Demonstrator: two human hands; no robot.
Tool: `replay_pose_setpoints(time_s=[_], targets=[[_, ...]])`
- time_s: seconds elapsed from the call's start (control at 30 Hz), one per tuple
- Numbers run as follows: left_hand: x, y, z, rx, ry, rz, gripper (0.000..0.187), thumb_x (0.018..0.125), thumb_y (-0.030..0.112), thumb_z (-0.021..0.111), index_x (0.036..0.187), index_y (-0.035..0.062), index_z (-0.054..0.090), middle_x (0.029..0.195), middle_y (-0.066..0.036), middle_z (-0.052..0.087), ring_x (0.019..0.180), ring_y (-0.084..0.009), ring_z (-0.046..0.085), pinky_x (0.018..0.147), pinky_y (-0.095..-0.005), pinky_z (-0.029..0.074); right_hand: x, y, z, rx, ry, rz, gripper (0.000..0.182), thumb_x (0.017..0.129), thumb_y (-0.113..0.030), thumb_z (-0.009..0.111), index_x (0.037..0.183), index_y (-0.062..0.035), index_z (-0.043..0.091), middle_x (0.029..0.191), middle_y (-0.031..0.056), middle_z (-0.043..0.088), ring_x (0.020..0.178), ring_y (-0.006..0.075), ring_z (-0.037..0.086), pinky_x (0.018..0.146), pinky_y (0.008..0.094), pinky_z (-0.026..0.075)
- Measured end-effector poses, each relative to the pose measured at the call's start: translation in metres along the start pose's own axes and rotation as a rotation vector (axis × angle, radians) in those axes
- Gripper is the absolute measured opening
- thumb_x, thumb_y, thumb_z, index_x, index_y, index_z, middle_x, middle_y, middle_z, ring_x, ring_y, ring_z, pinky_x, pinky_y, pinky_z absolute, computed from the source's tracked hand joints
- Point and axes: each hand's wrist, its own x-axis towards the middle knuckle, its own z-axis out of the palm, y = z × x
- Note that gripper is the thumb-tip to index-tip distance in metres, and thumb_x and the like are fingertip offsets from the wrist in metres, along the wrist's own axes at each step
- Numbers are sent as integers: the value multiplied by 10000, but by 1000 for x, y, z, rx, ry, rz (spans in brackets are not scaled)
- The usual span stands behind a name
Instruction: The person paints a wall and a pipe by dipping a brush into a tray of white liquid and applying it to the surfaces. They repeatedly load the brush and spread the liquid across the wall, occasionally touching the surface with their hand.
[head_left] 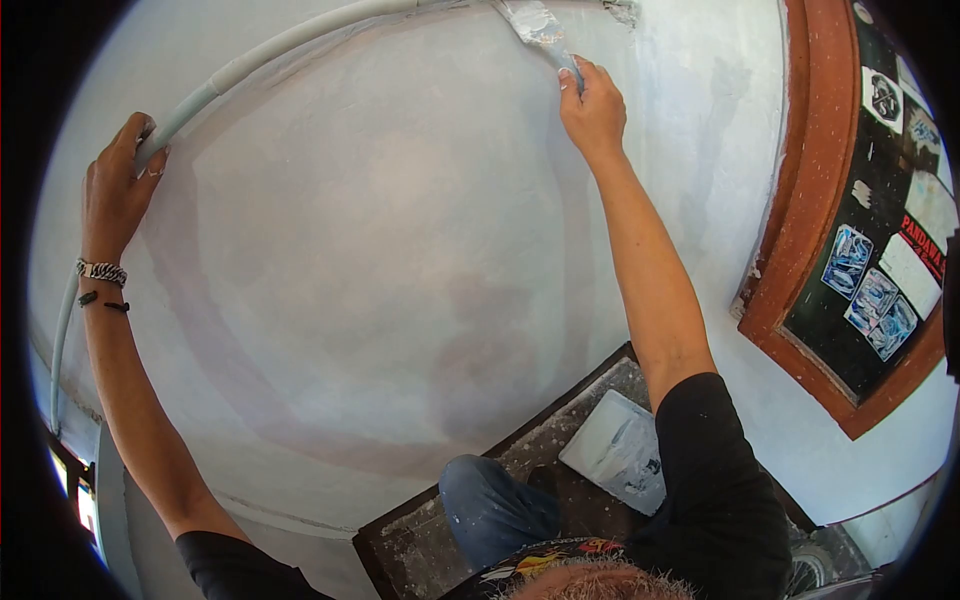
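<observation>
My left hand (122,185) is wrapped round a grey pipe (270,50) that curves along the wall at the upper left. My right hand (595,108) is raised at the top and closed on the handle of a putty knife (545,32). White filler coats the blade, which lies close to the wall just below the pipe's line; its far edge is at the frame's top. Between my arms stretches the pale wall (380,230), with darker damp-looking patches.
Below, a dark, paint-spattered platform (420,540) carries a white tray (615,450) smeared with filler, beside my bent knee (495,510). On the right hangs a brown wooden frame (800,200) around a dark panel with stickers. A spoked wheel (808,570) shows at lower right.
</observation>
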Motion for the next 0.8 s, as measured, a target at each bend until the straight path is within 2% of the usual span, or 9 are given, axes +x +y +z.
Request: replay_pose_setpoints(time_s=[0.1,0.27,0.37,0.47,0.57,0.67,0.77,0.8], targets=[[-2,1,2,-32,91,56,229,858,203,666,1042,115,562,823,-58,664,578,-187,567,565,-326,452,6,-4,-5,3,-37,23,320,917,-261,567,1136,-46,657,912,90,646,742,269,637,673,386,507],[-2,1,3,-27,93,45,235,852,200,674,1047,119,570,841,-66,675,588,-189,586,570,-323,459,-2,-37,-12,39,-65,-24,324,912,-271,561,1109,-40,674,863,90,650,751,272,642,651,396,509],[-3,2,1,-23,87,45,250,849,207,679,1060,123,574,841,-75,678,598,-190,600,575,-323,467,2,-44,-19,-141,-41,-94,326,910,-267,556,1114,-43,674,862,92,653,752,275,646,644,400,511],[-1,-12,10,-12,84,54,282,865,204,662,1109,111,555,900,-101,681,639,-220,621,602,-333,479,15,-47,-40,-297,-57,-5,315,907,-267,556,1087,-40,679,855,101,652,761,287,649,647,414,513],[0,-7,7,-5,32,17,300,872,204,657,1135,108,549,937,-109,686,652,-230,624,609,-335,482,15,-59,-47,-298,-70,-49,311,908,-277,549,1048,-33,682,835,111,652,771,297,650,651,431,513],[-1,-5,5,-8,24,5,305,871,207,662,1139,110,552,936,-106,687,642,-224,616,598,-332,475,13,-84,-47,-234,-190,-33,306,908,-279,543,1015,-30,685,841,123,663,793,309,653,660,442,516],[-1,-9,9,-22,43,18,305,870,206,663,1138,109,554,932,-106,687,644,-222,618,595,-329,475,21,-64,-47,-349,-98,-24,307,907,-281,539,996,-27,687,855,133,673,804,324,655,671,446,520],[-1,-10,9,-25,50,20,304,870,205,663,1137,109,554,931,-107,688,647,-221,620,596,-328,477,27,-57,-47,-313,-124,84,305,905,-286,542,976,-26,684,870,141,675,806,335,656,680,449,523]])
